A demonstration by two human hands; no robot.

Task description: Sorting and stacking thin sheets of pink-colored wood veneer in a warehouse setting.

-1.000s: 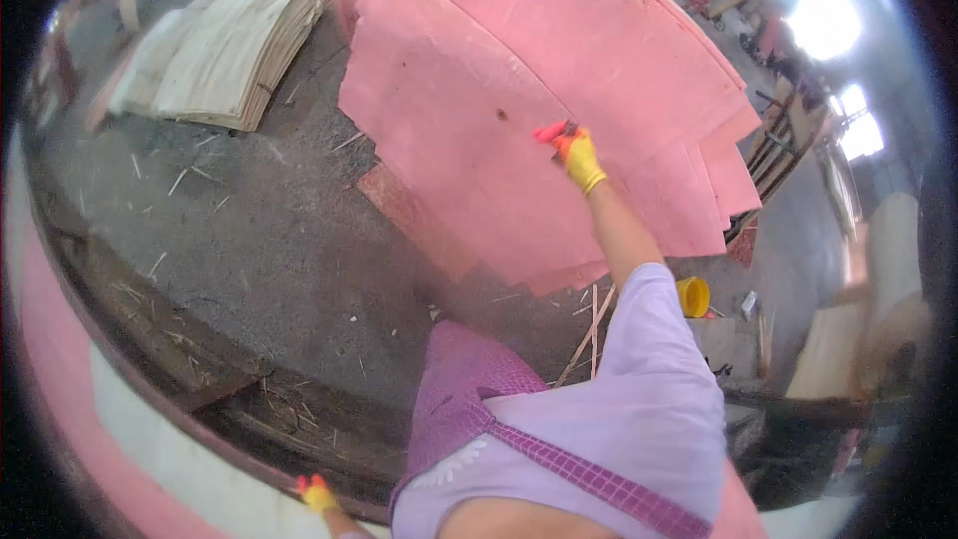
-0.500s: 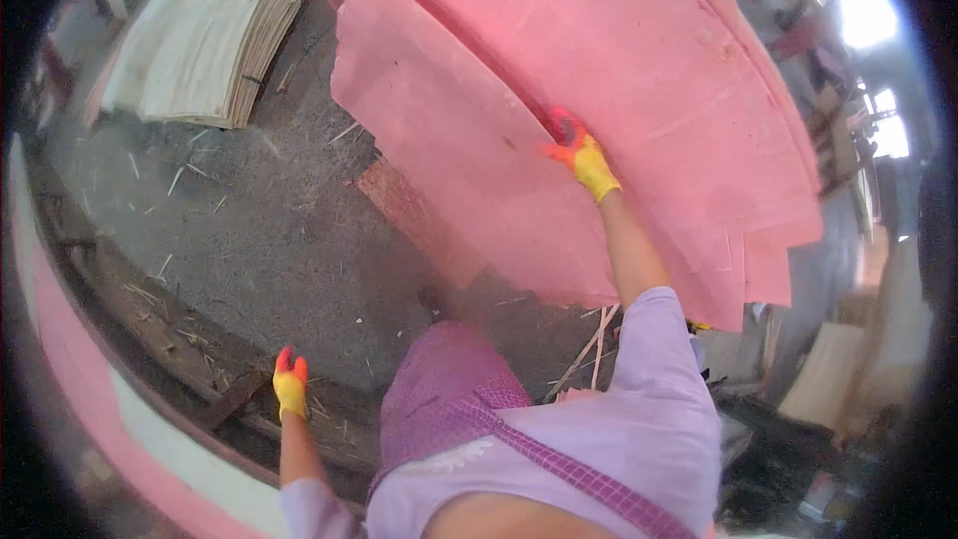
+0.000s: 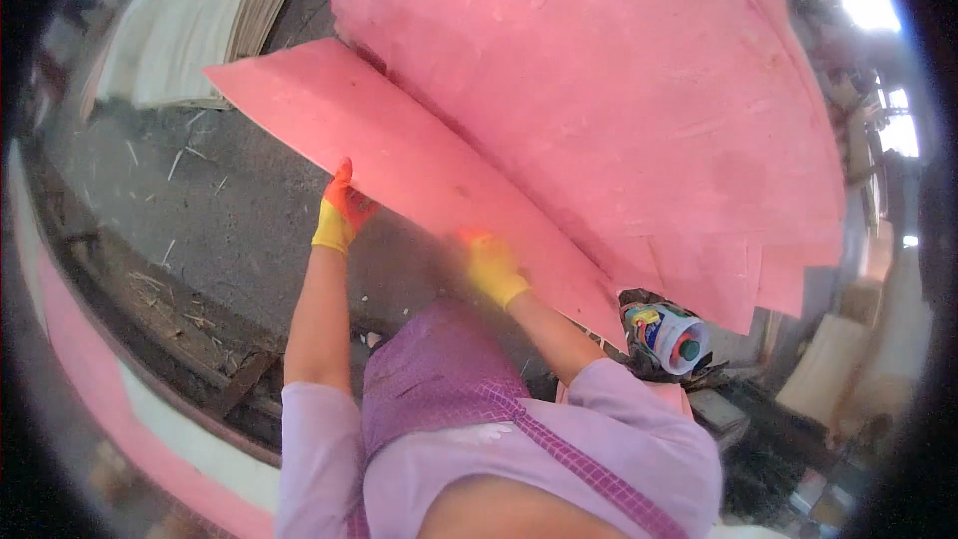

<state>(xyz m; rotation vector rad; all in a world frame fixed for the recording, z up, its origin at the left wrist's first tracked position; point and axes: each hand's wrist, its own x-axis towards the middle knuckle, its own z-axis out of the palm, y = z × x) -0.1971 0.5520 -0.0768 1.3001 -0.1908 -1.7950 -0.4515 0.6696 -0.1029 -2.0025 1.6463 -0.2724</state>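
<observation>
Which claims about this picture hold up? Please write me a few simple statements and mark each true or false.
1. The left hand is at the edge of a pink sheet. True.
2. The right hand looks blurred. True.
3. Both hands are bare. False: both wear yellow-and-red gloves.
4. The apron is green. False: the apron is purple.
5. A pale stack lies at the picture's upper left. True.
</observation>
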